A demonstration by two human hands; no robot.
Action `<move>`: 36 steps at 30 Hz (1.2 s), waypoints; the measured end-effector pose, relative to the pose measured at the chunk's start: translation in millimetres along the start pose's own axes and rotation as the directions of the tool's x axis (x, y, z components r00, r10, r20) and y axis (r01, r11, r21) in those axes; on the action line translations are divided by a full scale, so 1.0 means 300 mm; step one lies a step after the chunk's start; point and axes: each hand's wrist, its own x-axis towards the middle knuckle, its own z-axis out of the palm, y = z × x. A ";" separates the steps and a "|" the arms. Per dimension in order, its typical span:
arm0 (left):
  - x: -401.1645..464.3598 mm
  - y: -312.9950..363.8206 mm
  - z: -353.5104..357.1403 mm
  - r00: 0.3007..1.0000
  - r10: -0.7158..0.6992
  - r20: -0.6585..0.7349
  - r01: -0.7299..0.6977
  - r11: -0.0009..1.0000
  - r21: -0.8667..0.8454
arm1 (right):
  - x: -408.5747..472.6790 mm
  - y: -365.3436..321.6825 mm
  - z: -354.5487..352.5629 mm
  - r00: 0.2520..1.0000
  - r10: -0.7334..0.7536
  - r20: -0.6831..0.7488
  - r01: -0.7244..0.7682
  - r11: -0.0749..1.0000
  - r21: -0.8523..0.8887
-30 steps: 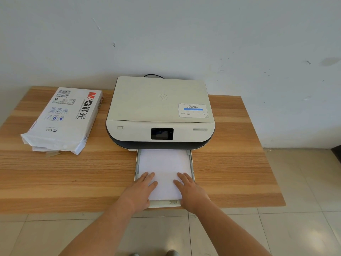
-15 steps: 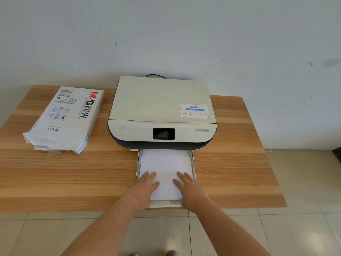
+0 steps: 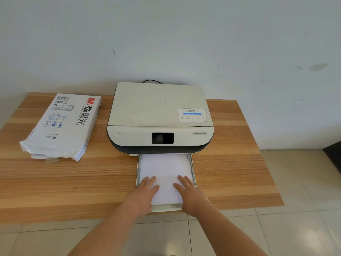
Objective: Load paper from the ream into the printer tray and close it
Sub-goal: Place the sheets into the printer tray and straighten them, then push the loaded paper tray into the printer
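Observation:
A beige printer [image 3: 160,115] with a dark screen sits at the back middle of the wooden table. Its paper tray [image 3: 191,164] is pulled out toward me, and a stack of white paper [image 3: 165,169] lies in it. My left hand [image 3: 143,195] rests flat on the near left part of the paper. My right hand [image 3: 190,194] rests flat on the near right part. Both have fingers spread and grip nothing. The opened ream [image 3: 62,124], white with red and black print, lies left of the printer, torn end toward me.
The wooden table [image 3: 239,172] stands against a white wall. Its front edge runs just under my wrists, with tiled floor [image 3: 295,228] below and to the right. A black cable [image 3: 152,81] loops behind the printer. A dark object [image 3: 334,154] shows at the far right edge.
Both hands stay flat on the paper in the tray, shifting only slightly. The camera view drifted a little; the tray and ream have not moved.

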 end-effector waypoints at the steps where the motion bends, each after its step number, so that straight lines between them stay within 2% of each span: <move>1: -0.002 -0.006 -0.002 1.000 0.008 -0.005 -0.008 1.000 0.001 | 0.000 0.000 -0.006 1.000 0.008 -0.008 -0.008 1.000 0.016; 5: -0.008 -0.051 -0.026 0.995 0.011 -0.102 -0.016 0.999 -0.048 | -0.005 0.009 -0.060 0.995 0.083 -0.058 -0.072 0.983 0.171; 9: 0.000 -0.091 -0.072 0.956 -0.093 -0.278 0.042 0.982 -0.185 | -0.003 0.040 -0.105 0.971 0.202 -0.131 -0.158 0.945 0.286; 11: 0.004 -0.100 -0.088 0.939 -0.157 -0.305 0.080 0.965 -0.250 | 0.009 0.061 -0.113 0.961 0.253 -0.115 -0.208 0.929 0.307; 19: 0.029 -0.114 -0.081 0.914 -0.332 -0.236 0.243 0.909 -0.338 | 0.083 0.131 -0.147 0.944 0.316 -0.092 -0.276 0.912 0.303; 25: 0.053 -0.117 -0.073 0.861 -0.490 -0.136 0.413 0.831 -0.373 | 0.137 0.174 -0.169 0.926 0.371 -0.072 -0.334 0.892 0.305; 31: 0.093 -0.123 -0.068 0.830 -0.549 -0.095 0.498 0.808 -0.317 | 0.188 0.214 -0.156 0.930 0.364 0.043 -0.356 0.869 0.342; 36: 0.130 -0.130 -0.075 0.827 -0.554 -0.093 0.512 0.811 -0.281 | 0.197 0.222 -0.144 0.944 0.326 0.053 -0.324 0.883 0.341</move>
